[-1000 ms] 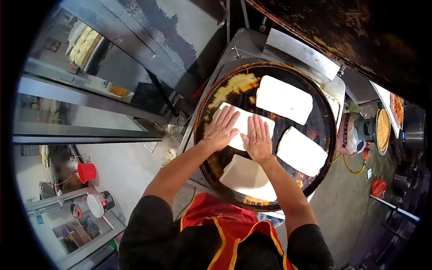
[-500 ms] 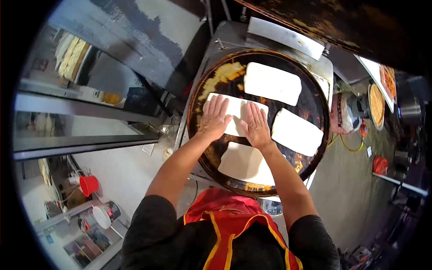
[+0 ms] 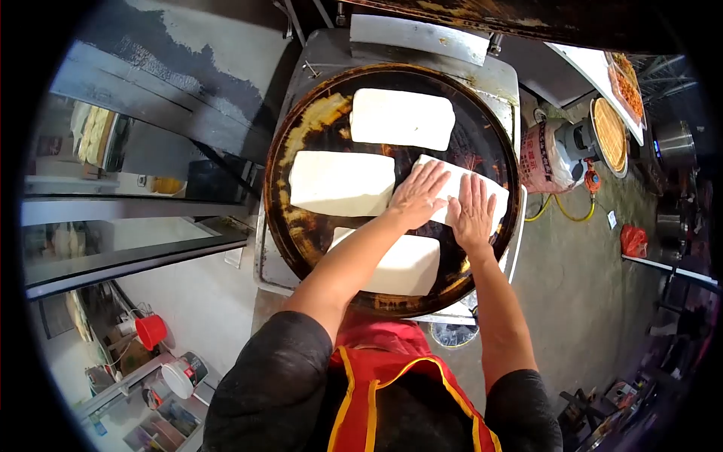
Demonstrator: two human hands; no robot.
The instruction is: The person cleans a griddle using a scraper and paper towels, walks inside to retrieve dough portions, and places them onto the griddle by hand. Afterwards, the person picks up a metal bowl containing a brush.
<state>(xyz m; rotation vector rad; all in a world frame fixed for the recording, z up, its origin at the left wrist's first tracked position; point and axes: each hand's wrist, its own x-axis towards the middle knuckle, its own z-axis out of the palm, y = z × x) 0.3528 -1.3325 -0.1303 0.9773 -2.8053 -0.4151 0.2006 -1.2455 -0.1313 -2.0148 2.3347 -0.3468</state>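
A large round griddle pan (image 3: 486,132), dark and scorched, holds several flat white rectangular dough slabs. My left hand (image 3: 419,197) lies flat on the left part of the right-hand dough slab (image 3: 458,172), fingers stretched out. On the same slab's right part rests my right hand (image 3: 473,217), palm down with fingers spread. Both hands cover much of that slab. Left of them is another dough slab (image 3: 343,183). A third slab (image 3: 403,118) sits at the far side of the pan. The near slab (image 3: 407,264) is partly hidden under my left forearm.
A browned, blackened lid or plate (image 3: 527,15) hangs over the far edge. A metal-and-glass partition (image 3: 128,260) stands on the left. To the right are a printed sack (image 3: 548,158), a yellow hose (image 3: 572,215), a round flatbread (image 3: 608,134) and a red bag (image 3: 633,241).
Both hands have moved from the left dough slab to the right one. The camera view has shifted, so the pan appears further left.
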